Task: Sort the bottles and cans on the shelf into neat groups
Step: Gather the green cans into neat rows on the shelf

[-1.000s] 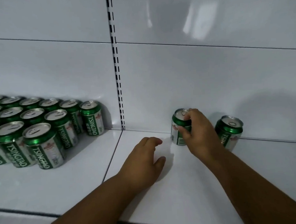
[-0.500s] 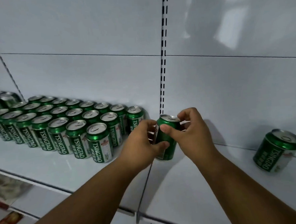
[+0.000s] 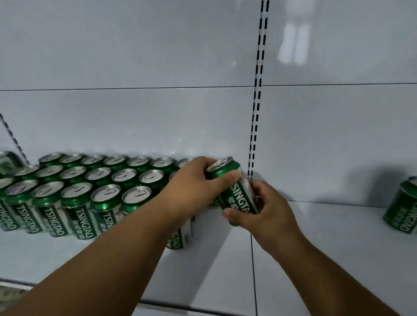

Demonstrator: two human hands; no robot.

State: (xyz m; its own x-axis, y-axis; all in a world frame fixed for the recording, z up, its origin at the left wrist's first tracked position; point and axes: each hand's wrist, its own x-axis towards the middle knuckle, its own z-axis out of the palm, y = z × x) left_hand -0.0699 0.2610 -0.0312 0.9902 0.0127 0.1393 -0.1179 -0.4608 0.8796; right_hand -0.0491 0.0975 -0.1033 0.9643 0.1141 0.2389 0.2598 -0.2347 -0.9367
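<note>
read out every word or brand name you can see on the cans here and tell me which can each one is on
"SINGTAO" (first letter hidden by a finger): down the held can, between the left hand and the right hand.
"TSINGTAO": down the front-row cans of the group at left.
"TSINGTAO": down the lone can at far right.
Smaller characters beside each brand name: too blurred to read.
Back-row cans: only lids show, no text.

- I see a glossy white panelled back wall (image 3: 129, 53), split by thin horizontal seams;
- a slotted white metal upright (image 3: 259, 82) runs down it;
- soft window-like light reflection (image 3: 293, 44) at upper right;
- white metal shelf boards (image 3: 328, 260) below.
</note>
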